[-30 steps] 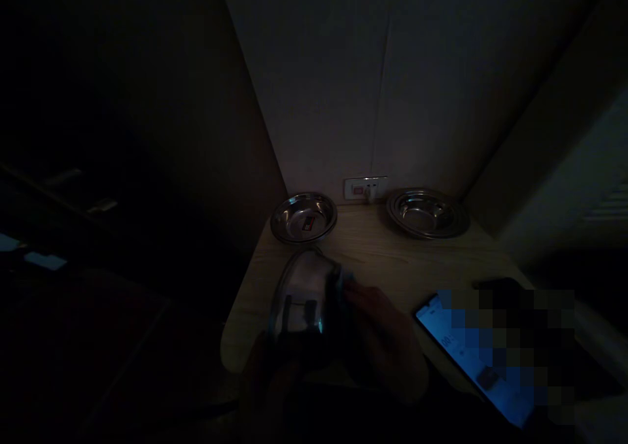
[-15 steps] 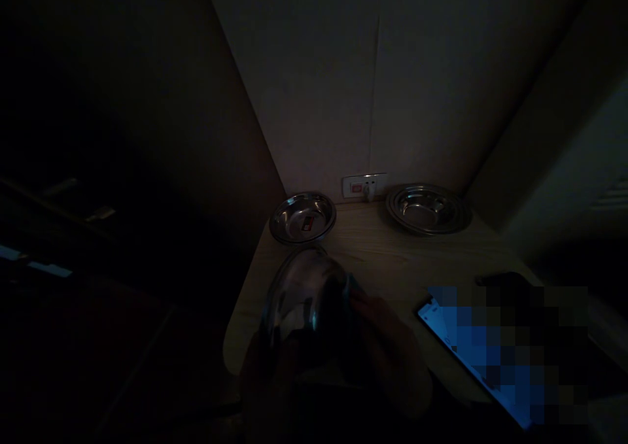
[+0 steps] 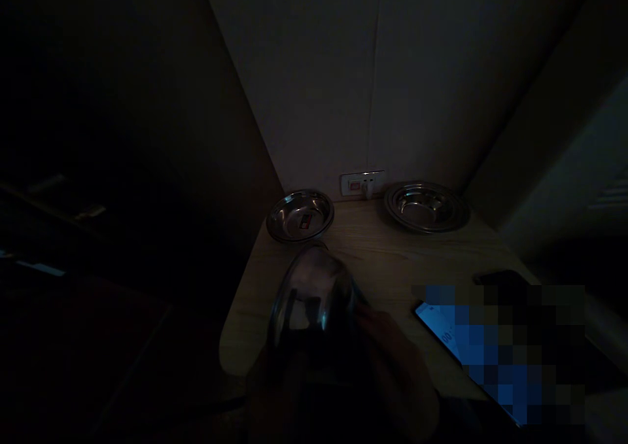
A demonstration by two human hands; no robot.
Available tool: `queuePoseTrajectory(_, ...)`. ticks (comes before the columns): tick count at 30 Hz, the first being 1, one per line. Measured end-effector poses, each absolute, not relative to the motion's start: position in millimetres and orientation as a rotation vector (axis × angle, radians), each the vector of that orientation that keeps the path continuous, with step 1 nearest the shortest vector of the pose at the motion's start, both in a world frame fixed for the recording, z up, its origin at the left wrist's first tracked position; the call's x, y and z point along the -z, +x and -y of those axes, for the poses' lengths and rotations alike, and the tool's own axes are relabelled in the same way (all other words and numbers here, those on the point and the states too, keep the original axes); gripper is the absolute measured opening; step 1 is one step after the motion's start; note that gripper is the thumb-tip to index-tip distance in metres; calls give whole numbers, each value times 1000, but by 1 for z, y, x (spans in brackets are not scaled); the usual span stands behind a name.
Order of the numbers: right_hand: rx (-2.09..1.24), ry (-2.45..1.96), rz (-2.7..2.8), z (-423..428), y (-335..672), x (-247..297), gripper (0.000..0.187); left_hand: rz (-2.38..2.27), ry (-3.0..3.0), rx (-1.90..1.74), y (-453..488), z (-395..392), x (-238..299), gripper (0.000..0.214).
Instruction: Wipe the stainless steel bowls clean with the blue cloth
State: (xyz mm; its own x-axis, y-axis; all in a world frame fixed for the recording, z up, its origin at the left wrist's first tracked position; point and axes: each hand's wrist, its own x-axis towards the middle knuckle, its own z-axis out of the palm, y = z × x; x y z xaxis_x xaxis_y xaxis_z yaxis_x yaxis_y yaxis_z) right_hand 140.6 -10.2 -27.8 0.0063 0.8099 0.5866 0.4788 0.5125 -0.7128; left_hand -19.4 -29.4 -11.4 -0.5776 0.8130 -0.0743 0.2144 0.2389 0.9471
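The scene is very dark. A steel plate (image 3: 310, 295) is held tilted on edge over the near part of a light wooden table (image 3: 387, 261), its shiny underside facing me. My left hand (image 3: 267, 385) grips its lower left edge, barely visible in shadow. My right hand (image 3: 392, 359) is closed against the plate's right side; something bluish, perhaps a cloth, showed there earlier, but I cannot make it out now.
A steel bowl (image 3: 300, 215) and a stack of steel plates (image 3: 426, 206) sit at the back of the table, by a wall socket (image 3: 362, 184). A lit phone (image 3: 471, 346) lies at the right. The left of the table is dark floor.
The plate has tilted and shifted slightly under my hands; my right hand has slid lower along its right side. The view has drifted a little.
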Motion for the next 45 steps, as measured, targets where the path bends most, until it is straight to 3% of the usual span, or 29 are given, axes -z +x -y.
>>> queuePoseTrajectory(8, -102, -1001, 1828, 25, 132, 4, 37, -1825, 828, -1313, -5, 21, -15, 26)
queuePoseTrajectory(16, -81, -1016, 1816, -18, 132, -26, 39, -1770, 813, -1234, -7, 13, -19, 30)
queuePoseTrajectory(21, 17, -958, 1911, -18, 128, -29, 32, -1705, 862, -1293, -5, 10, -12, 29)
queuePoseTrajectory(45, 168, -929, 2021, -25, 130, -41, 32, -1701, 957, -1315, -5, 5, -17, 24)
